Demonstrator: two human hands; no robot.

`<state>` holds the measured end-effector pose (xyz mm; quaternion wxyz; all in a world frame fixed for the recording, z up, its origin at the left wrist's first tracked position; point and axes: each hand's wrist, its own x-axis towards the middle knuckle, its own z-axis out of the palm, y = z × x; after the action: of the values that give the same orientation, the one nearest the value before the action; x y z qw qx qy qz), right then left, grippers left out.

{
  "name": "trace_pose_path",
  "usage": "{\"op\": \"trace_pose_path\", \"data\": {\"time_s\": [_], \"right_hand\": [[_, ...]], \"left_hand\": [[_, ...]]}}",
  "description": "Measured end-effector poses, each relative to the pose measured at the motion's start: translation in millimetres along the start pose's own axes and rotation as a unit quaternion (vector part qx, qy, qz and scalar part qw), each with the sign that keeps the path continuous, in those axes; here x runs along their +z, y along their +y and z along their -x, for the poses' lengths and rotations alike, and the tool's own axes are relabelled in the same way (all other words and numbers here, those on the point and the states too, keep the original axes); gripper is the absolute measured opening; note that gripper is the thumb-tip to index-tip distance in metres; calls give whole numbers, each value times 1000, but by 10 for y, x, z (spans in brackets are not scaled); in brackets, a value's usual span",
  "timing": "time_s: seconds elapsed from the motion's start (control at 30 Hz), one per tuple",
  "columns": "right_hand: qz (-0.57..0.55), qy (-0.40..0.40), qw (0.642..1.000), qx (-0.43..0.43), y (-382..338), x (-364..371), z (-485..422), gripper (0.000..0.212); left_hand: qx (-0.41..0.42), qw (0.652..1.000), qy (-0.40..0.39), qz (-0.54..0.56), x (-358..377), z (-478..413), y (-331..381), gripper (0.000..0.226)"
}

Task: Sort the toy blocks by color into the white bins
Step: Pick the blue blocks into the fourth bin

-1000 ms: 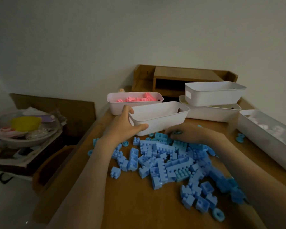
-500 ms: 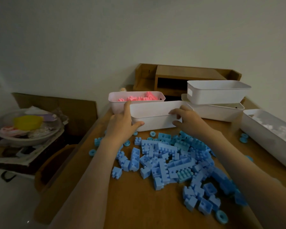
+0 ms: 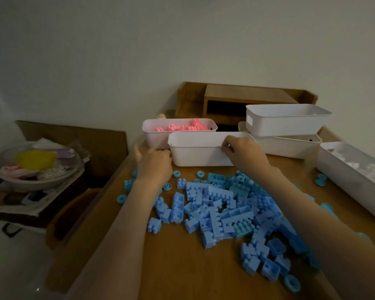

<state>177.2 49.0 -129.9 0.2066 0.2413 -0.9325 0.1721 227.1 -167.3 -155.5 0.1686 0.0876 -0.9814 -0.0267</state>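
Tabletop (image 3: pixel 182 269): white bin (image 3: pixel 198 155) lies lengthwise left-right, right hand (image 3: pixel 244 155) gripping rim.

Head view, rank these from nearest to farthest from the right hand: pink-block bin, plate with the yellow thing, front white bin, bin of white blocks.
1. Front white bin, its rim gripped by the right hand.
2. Pink-block bin, just behind, leftward.
3. Bin of white blocks, at the right.
4. Plate, far left, off the table.

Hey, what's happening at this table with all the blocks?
A person is sorting toy blocks by color. The right hand grips the front rim of a white bin, and the left hand is at its left end. A pile of blue blocks lies loose on the wooden table before it. Pink blocks sit in another bin behind.
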Motion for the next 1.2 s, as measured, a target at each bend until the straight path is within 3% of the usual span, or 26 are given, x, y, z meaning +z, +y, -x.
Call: {"op": "trace_pose_path", "data": {"time_s": [0.3,0.43,0.57,0.8,0.93,1.1,1.13,1.2], "right_hand": [[-111,43,990,79,36,-131,-50,17],[-37,14,999,30,5,-81,-18,19],[31,-78,996,12,-69,-24,42,24],[-13,-139,990,37,-86,-162,106,19],[-76,-110,991,2,-57,-212,172,21],[-141,40,981,124,345,-162,278,34],[-122,21,977,174,445,-127,290,42],[-39,-110,964,238,609,-48,332,56]], "left_hand": [[46,997,-66,-14,-67,48,15,31],[41,995,-79,54,-102,75,23,25],[49,995,-54,69,-140,133,110,22],[134,988,38,67,-221,264,312,23],[207,970,52,113,-234,315,513,22],[252,955,-56,148,-184,314,517,33],[254,952,-60,160,-183,316,509,36],[261,946,-75,179,-186,323,506,40]]}}
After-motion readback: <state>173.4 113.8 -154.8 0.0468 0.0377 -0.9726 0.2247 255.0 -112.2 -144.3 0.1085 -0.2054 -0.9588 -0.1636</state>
